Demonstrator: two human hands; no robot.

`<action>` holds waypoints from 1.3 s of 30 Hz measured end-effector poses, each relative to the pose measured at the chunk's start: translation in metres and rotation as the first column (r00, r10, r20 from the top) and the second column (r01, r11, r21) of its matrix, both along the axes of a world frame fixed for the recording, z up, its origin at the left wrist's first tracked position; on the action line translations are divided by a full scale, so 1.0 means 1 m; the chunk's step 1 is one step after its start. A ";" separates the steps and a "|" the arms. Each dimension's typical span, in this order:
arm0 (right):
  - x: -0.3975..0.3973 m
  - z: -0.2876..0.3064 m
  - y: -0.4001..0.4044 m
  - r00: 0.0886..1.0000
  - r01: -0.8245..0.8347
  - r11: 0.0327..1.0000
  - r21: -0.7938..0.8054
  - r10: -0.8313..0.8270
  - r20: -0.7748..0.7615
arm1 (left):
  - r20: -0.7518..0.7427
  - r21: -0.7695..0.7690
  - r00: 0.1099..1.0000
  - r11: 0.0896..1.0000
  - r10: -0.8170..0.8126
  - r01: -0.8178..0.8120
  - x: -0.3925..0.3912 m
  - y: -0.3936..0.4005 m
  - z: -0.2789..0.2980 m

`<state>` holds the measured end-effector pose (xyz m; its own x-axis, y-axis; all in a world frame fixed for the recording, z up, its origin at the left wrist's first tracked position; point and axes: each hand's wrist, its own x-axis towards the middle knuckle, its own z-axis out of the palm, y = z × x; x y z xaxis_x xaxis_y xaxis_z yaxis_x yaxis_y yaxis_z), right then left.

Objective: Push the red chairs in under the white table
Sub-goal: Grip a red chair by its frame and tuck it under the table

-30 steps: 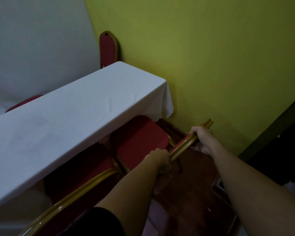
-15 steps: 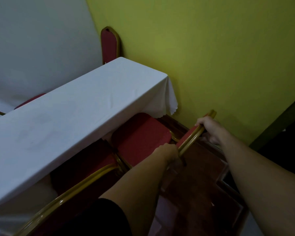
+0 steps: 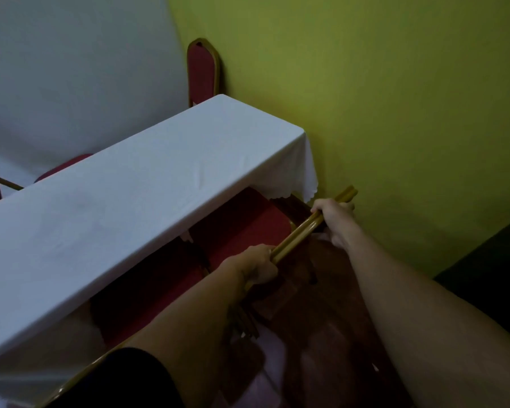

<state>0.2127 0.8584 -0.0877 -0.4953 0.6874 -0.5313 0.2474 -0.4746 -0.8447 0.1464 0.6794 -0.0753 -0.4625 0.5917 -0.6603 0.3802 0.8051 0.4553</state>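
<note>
Both hands, the left hand (image 3: 255, 265) and the right hand (image 3: 333, 220), were closed around the gold top rail (image 3: 299, 234) of the chair (image 3: 242, 228), its seat partly under the table (image 3: 130, 201), so one straight push seemed needed.

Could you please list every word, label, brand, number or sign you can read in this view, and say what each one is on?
None: no readable text appears anywhere in this view.
The white tablecloth, the yellow-green wall and the pale grey wall are all plain.
The red padded chair with the gold metal frame, gripped by the left hand and the right hand, shows no label or mark.
</note>
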 end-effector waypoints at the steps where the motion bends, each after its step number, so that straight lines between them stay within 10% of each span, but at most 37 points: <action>1: -0.003 -0.001 0.001 1.000 0.001 1.000 0.008 -0.001 0.006 | 0.015 0.000 1.000 1.000 0.001 -0.001 -0.005 0.001 -0.001; 15: -0.026 -0.007 0.016 1.000 0.004 1.000 0.025 -0.004 0.004 | 0.084 -0.018 0.996 0.999 -0.034 0.036 -0.035 0.014 -0.008; 39: -0.050 -0.002 -0.095 0.994 0.062 0.990 0.127 -0.074 0.086 | -0.247 0.164 0.967 0.986 0.067 -0.027 -0.041 -0.058 -0.002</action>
